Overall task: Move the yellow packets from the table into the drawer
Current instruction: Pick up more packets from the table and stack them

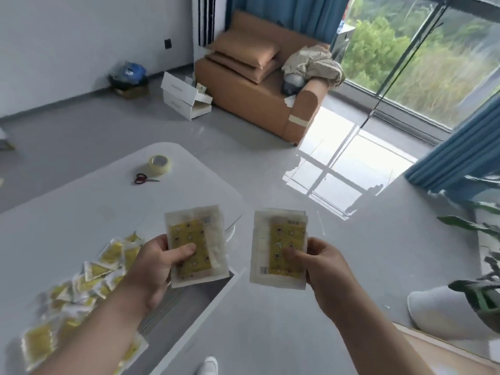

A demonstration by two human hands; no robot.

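My left hand (159, 269) grips a stack of yellow packets (196, 239) in clear wrappers, held upright above the table's right edge. Over the floor to the right, my right hand (322, 263) holds a second stack of yellow packets (278, 244). Under my left forearm, a heap of several loose yellow packets (89, 277) lies on the white table (81, 207). Below my left hand an open drawer (189, 296) shows in the table's side; its inside is mostly hidden by the hand and packets.
A roll of clear tape (160, 164) and red-handled scissors (143, 179) lie at the table's far end. Beyond stand an orange sofa (259, 85) and white boxes (184, 96). A potted plant (479, 272) and white pot (438, 309) are at right.
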